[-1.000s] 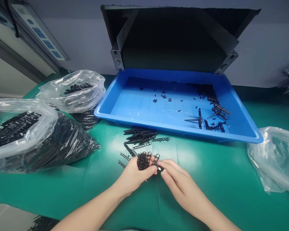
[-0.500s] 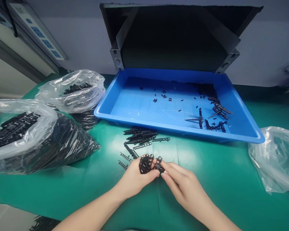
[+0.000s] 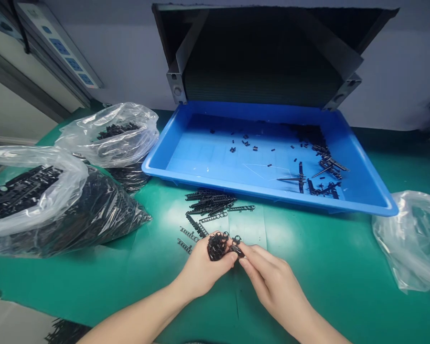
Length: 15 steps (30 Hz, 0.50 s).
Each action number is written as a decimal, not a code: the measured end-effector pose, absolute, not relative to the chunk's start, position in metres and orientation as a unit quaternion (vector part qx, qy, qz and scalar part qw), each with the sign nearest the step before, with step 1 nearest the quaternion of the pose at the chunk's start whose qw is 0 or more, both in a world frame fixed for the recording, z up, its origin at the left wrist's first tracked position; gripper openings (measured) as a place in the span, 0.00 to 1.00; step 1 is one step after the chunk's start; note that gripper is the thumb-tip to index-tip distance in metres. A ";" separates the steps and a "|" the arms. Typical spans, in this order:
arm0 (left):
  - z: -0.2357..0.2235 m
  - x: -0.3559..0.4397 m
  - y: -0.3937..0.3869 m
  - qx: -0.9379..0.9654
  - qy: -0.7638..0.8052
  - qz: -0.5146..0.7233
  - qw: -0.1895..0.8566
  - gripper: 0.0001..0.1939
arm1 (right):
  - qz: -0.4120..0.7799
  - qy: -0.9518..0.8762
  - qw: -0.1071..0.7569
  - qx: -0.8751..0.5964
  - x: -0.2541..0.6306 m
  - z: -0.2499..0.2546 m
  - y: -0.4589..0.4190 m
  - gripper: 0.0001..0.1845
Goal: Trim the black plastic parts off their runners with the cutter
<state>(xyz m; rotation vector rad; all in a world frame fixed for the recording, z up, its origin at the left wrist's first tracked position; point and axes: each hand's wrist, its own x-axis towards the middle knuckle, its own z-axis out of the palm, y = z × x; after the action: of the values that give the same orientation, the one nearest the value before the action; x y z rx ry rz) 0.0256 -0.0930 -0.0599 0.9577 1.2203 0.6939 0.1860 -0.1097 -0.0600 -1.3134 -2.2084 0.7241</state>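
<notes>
My left hand (image 3: 203, 268) holds a tangled bunch of black plastic ring-link strips (image 3: 218, 246) against its fingers. My right hand (image 3: 269, 283) is close beside it, with thumb and forefinger pinching a small black plastic piece (image 3: 237, 250) at the edge of the bunch. Just beyond both hands, a loose pile of black plastic strips (image 3: 209, 203) lies on the green mat (image 3: 308, 277). Part of the bunch is hidden by my fingers.
A blue plastic tray (image 3: 268, 190) with scattered small black pieces stands past the pile. Clear plastic bags full of black parts (image 3: 32, 200) (image 3: 111, 136) sit at the left, and a thinner plastic bag (image 3: 412, 243) lies at the right. A dark hinged panel (image 3: 261, 52) rises behind the tray.
Both hands stay together and keep their hold. The bunch has shifted slightly, and the whole scene has moved a little in the view.
</notes>
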 end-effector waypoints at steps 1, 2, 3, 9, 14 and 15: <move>-0.060 0.027 -0.094 0.423 0.546 0.306 0.656 0.08 | 0.239 -0.809 0.233 -0.483 0.185 -0.062 -0.110 0.16; -0.060 0.028 -0.094 0.424 0.549 0.307 0.652 0.08 | 0.222 -0.813 0.230 -0.488 0.186 -0.064 -0.111 0.16; -0.059 0.029 -0.094 0.428 0.549 0.309 0.648 0.08 | 0.218 -0.811 0.225 -0.493 0.186 -0.066 -0.112 0.16; -0.039 0.003 -0.074 0.607 0.574 0.307 0.456 0.04 | 0.331 -0.745 0.227 -0.532 0.195 -0.068 -0.111 0.16; -0.042 -0.044 -0.052 0.803 0.513 0.135 0.269 0.10 | 0.339 -0.720 0.233 -0.560 0.194 -0.060 -0.106 0.17; -0.046 -0.049 -0.051 0.823 0.509 0.089 0.238 0.13 | 0.336 -0.718 0.234 -0.563 0.194 -0.060 -0.106 0.17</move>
<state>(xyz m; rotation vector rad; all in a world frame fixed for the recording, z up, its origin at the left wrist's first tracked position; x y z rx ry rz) -0.0495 -0.0509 -0.0459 2.2541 1.3944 0.2446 0.1938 -0.1056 -0.0598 -1.5459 -1.9717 0.9227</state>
